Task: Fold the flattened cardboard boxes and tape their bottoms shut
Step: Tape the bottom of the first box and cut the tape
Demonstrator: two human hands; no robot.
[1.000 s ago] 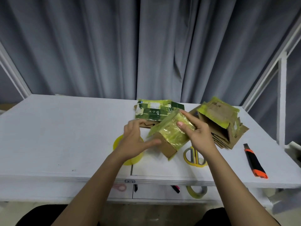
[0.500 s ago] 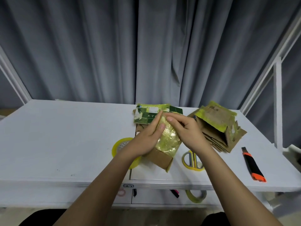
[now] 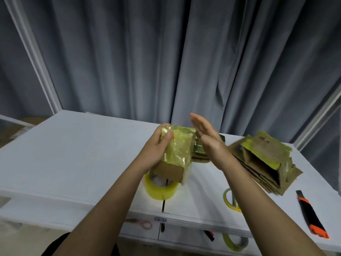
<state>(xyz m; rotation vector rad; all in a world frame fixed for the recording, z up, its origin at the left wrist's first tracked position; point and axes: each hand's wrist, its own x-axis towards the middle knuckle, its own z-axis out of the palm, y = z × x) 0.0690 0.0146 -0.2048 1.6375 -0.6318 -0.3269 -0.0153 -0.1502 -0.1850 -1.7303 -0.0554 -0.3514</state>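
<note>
Head view: small cardboard box point(image 3: 176, 151), taped face up, is gripped by left hand point(image 3: 156, 151) with fingers curled round its far edge and is held above tape roll point(image 3: 160, 187) on table point(image 3: 73, 154). Right hand point(image 3: 206, 137) is held flat, fingers straight, just beside the box, apart. Flattened box stack point(image 3: 263, 163) is seen right.

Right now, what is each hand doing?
Left hand: fingers curled round the taped cardboard box, holding it up.
Right hand: open, fingers straight, holding nothing.
</note>
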